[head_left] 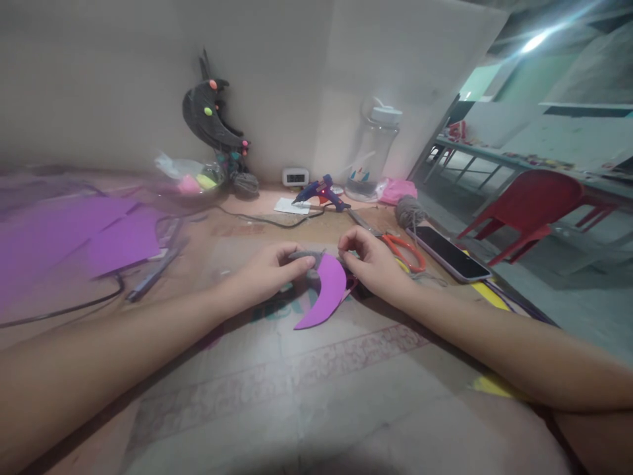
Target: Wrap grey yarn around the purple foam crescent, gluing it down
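A purple crescent [332, 290], cut from a flat sheet, is held just above the table with its point toward me. Grey yarn [312, 253] is wound about its upper end. My left hand [277, 267] is closed there, thumb and fingers pinching the wrapped end. On the other side, my right hand [370, 260] is closed in a pinch by the crescent's edge, on what looks like the grey yarn; the strand between its fingertips is hard to see. Just beyond that hand lie orange-handled scissors [405, 252] and a grey yarn ball [410, 211].
Purple sheets [123, 241] and a box cutter [155, 264] lie left. A glue gun [324, 192] with a lit red light rests at the back, near a small clock [295, 177] and clear jar [370, 155]. A phone [450, 254] lies right. A dark crescent decoration [205, 119] hangs on the wall.
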Tool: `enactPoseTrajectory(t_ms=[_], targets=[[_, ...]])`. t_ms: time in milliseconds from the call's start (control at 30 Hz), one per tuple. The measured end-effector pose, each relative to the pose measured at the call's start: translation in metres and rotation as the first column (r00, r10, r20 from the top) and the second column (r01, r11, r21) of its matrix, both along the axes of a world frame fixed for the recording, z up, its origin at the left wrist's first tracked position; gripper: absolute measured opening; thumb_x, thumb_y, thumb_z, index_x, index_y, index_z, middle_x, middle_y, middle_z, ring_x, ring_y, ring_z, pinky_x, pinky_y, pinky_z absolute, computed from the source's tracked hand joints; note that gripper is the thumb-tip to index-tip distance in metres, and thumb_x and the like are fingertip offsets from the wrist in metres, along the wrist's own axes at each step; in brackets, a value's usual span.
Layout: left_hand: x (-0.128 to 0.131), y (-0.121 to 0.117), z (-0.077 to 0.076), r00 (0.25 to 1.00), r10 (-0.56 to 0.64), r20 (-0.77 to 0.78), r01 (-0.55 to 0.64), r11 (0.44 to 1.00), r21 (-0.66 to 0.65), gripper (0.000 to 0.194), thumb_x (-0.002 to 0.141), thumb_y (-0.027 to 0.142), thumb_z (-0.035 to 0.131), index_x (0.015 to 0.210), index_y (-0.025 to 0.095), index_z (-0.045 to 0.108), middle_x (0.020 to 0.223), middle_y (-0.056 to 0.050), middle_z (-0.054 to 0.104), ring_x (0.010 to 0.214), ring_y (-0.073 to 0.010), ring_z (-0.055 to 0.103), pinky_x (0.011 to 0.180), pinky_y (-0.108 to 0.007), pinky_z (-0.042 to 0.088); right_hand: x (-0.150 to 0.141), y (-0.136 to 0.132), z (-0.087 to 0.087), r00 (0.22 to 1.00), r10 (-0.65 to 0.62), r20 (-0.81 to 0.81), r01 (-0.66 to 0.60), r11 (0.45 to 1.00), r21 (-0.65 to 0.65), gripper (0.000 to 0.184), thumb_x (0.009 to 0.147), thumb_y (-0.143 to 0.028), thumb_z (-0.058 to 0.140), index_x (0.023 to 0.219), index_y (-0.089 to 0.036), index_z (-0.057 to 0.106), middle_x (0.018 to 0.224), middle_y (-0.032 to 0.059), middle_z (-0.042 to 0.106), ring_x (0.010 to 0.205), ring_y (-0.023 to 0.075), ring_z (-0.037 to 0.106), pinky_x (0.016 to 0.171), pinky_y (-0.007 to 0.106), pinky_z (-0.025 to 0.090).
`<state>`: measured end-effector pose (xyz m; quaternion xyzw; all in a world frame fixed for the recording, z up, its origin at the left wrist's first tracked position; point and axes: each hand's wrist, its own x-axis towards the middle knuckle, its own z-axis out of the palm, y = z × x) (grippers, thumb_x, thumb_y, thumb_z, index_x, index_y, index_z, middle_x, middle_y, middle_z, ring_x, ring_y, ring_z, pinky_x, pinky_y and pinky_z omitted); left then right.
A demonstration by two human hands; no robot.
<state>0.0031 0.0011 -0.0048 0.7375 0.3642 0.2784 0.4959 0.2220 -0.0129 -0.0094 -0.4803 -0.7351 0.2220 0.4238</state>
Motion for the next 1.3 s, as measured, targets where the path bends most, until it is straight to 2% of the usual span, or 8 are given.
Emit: enactPoseTrajectory(t_ms=[567,633,800,933,1033,1067,1167,1300], targets=[[0.0,0.0,-0.001,1.0,-0.018,-0.017,0.018,1.0,0.005,0.033,0.087,0.05,0.053,0.081,0.018,0.058,0.068,-0.001,0.063,0.058,-0.0127,0.053,0.05,-0.023,0.035,0.004,-0.004,0.001,0.994,0.023,0.11,-0.04,0.988,0.15,0.021,0.077,-0.001,0.04,0.081,-0.021,0.046,0.079,-0.0009,0.043,0.074,0.0139,0.045,0.07,0.028,0.037],[0.0,0.0,0.0,1.0,-0.009,-0.018,0.01,1.0,0.005,0.033,0.087,0.05,0.054,0.08,0.018,0.058,0.068,-0.001,0.062,0.058,-0.0128,0.052,0.049,-0.023,0.035,0.004,-0.005,0.0,0.997,0.023,0.072,-0.031,0.994,0.107,0.019,0.08,-0.004,0.041,0.084,-0.022,0.046,0.078,-0.0015,0.043,0.071,0.0134,0.045,0.067,0.028,0.038],[0.001,-0.001,0.001,1.0,0.009,-0.011,-0.009,1.0,0.003,0.033,0.086,0.05,0.054,0.08,0.018,0.059,0.067,-0.001,0.061,0.057,-0.0126,0.052,0.048,-0.022,0.035,0.0,-0.008,-0.003,0.989,0.078,-0.128,-0.091,0.99,-0.106,0.018,0.087,-0.014,0.043,0.101,-0.025,0.046,0.082,-0.0026,0.05,0.062,0.0106,0.052,0.055,0.024,0.042],[0.001,-0.002,0.003,1.0,0.019,-0.015,-0.019,1.0,0.005,0.032,0.087,0.049,0.054,0.08,0.018,0.059,0.068,-0.001,0.062,0.059,-0.0127,0.053,0.05,-0.022,0.037,-0.004,-0.011,0.0,0.976,0.087,-0.2,-0.112,0.987,-0.118,0.016,0.088,-0.021,0.048,0.104,-0.025,0.048,0.089,-0.0016,0.056,0.057,0.0081,0.051,0.051,0.023,0.043],[0.0,-0.002,0.003,0.998,0.051,-0.025,-0.051,0.999,0.0,0.032,0.086,0.05,0.054,0.08,0.018,0.059,0.068,0.001,0.06,0.056,-0.0113,0.051,0.048,-0.021,0.035,-0.004,-0.012,0.004,0.987,0.041,-0.156,-0.061,0.99,-0.124,0.01,0.09,-0.031,0.051,0.094,-0.022,0.053,0.069,-0.0035,0.054,0.055,0.0101,0.051,0.051,0.023,0.041],[0.0,-0.002,0.003,0.998,0.064,-0.023,-0.064,0.998,-0.001,0.032,0.086,0.05,0.055,0.08,0.018,0.058,0.068,0.001,0.06,0.055,-0.011,0.05,0.047,-0.021,0.034,-0.004,-0.012,0.005,0.993,0.031,-0.117,-0.047,0.991,-0.128,0.016,0.091,-0.035,0.05,0.086,-0.021,0.055,0.064,-0.0036,0.052,0.054,0.0106,0.05,0.051,0.024,0.041],[0.001,-0.002,0.002,0.997,0.076,-0.01,-0.076,0.997,0.005,0.032,0.085,0.049,0.055,0.08,0.018,0.058,0.068,0.001,0.059,0.054,-0.011,0.049,0.047,-0.021,0.033,-0.004,-0.012,0.008,0.999,0.05,-0.007,-0.051,0.99,-0.135,0.034,0.092,-0.042,0.046,0.069,-0.019,0.055,0.059,-0.0022,0.051,0.053,0.0107,0.05,0.051,0.024,0.039],[0.001,-0.002,0.003,0.999,0.043,-0.015,-0.043,0.998,0.04,0.033,0.088,0.048,0.052,0.078,0.018,0.058,0.068,0.0,0.06,0.057,-0.0115,0.049,0.049,-0.022,0.035,-0.006,-0.014,0.01,0.998,0.052,0.036,-0.045,0.986,-0.162,0.028,0.089,-0.039,0.053,0.068,-0.019,0.056,0.055,-0.0028,0.054,0.051,0.0114,0.051,0.05,0.024,0.039]])
